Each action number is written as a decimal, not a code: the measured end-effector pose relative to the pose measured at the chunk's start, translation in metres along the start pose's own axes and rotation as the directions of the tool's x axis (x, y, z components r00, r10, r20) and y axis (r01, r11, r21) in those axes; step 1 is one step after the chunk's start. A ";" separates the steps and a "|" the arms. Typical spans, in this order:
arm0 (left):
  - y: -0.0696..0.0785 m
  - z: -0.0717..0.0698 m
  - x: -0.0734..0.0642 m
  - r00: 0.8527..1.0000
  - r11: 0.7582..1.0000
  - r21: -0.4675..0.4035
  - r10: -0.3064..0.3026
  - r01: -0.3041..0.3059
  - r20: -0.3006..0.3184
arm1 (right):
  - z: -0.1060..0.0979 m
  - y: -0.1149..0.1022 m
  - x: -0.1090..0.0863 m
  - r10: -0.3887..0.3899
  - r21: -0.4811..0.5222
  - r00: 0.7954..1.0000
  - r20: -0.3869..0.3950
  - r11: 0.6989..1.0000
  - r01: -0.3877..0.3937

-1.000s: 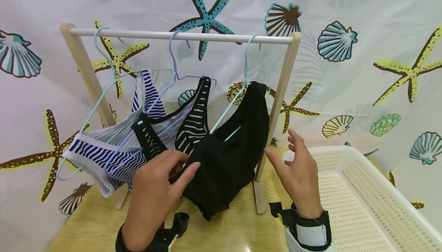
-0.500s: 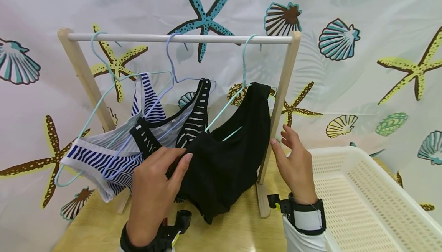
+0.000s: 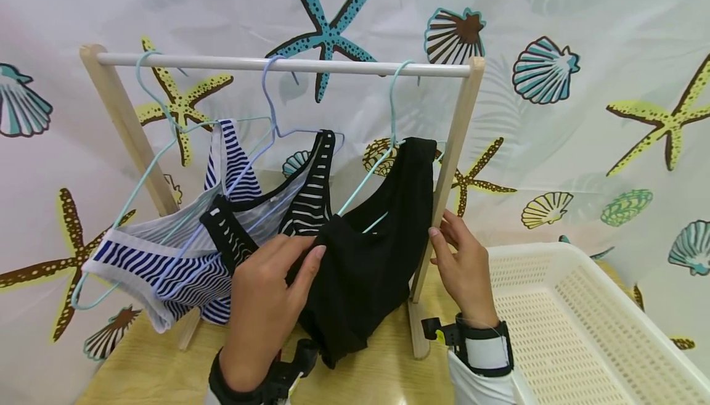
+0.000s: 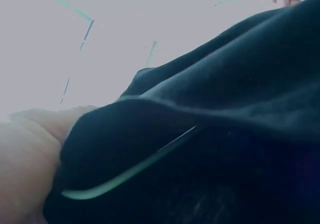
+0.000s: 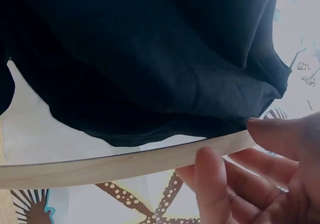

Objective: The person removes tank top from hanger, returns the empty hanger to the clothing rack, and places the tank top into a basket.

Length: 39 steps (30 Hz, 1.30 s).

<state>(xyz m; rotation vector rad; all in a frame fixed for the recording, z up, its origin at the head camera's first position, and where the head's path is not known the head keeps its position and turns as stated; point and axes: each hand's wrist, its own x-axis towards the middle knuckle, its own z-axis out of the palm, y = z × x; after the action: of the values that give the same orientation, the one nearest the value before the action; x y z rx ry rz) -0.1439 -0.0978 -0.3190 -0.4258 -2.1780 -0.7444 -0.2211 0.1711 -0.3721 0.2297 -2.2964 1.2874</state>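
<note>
A black crop top [image 3: 371, 257] hangs on a mint-green wire hanger [image 3: 393, 103] at the right end of the rack's white rail [image 3: 288, 64]. My left hand [image 3: 272, 294] pinches the top's near shoulder between thumb and fingers; in the left wrist view the hanger's green arm [image 4: 135, 171] shows inside the dark cloth. My right hand [image 3: 463, 269] holds the rack's right wooden post [image 3: 452, 146], its thumb and fingers on either side of the wood in the right wrist view. The fingertips behind the black cloth are partly hidden.
Left of the black top hang a black-and-white striped top [image 3: 310, 201] on a purple hanger and a blue-and-white striped one [image 3: 161, 263] on a green hanger. A white slotted basket [image 3: 560, 263] stands at the right on the wooden table [image 3: 138, 362]. Behind is a starfish-print curtain [image 3: 582, 10].
My right hand has moved left from beside the post and taken hold of it. The left hand keeps its pinch on the black top, which has shifted slightly. The rack's left end swings a little left.
</note>
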 end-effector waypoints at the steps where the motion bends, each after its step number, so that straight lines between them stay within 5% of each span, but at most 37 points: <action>1: 0.001 0.003 0.000 1.000 1.000 -0.005 0.000 0.000 0.005 | 0.000 0.001 -0.001 -0.001 0.002 1.000 -0.003 1.000 0.001; 8: 0.000 0.016 -0.005 0.999 1.000 -0.002 -0.026 0.026 0.027 | 0.006 0.007 -0.006 -0.006 0.041 1.000 -0.020 0.999 0.007; 18: -0.005 0.020 0.000 0.999 0.996 -0.092 -0.027 0.023 -0.042 | 0.010 0.010 -0.006 -0.041 0.047 0.998 -0.037 0.998 0.042; 23: -0.007 0.018 0.002 0.997 0.997 -0.071 -0.020 0.015 -0.081 | 0.010 0.010 -0.004 -0.058 0.023 0.997 -0.058 0.998 0.059; 28: -0.010 0.010 0.001 0.992 0.997 -0.019 -0.077 0.076 -0.097 | 0.009 0.009 -0.004 -0.061 0.022 0.996 -0.057 0.998 0.063; 39: -0.014 0.007 0.009 0.992 0.995 -0.029 -0.096 0.094 -0.084 | 0.002 0.011 0.003 -0.099 0.145 0.994 0.035 0.985 0.093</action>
<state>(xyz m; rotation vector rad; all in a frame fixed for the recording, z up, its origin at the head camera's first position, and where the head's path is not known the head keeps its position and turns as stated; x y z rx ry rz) -0.1609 -0.1035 -0.3209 -0.2993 -2.1228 -0.8274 -0.2289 0.1755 -0.3802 0.4151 -2.2002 1.4107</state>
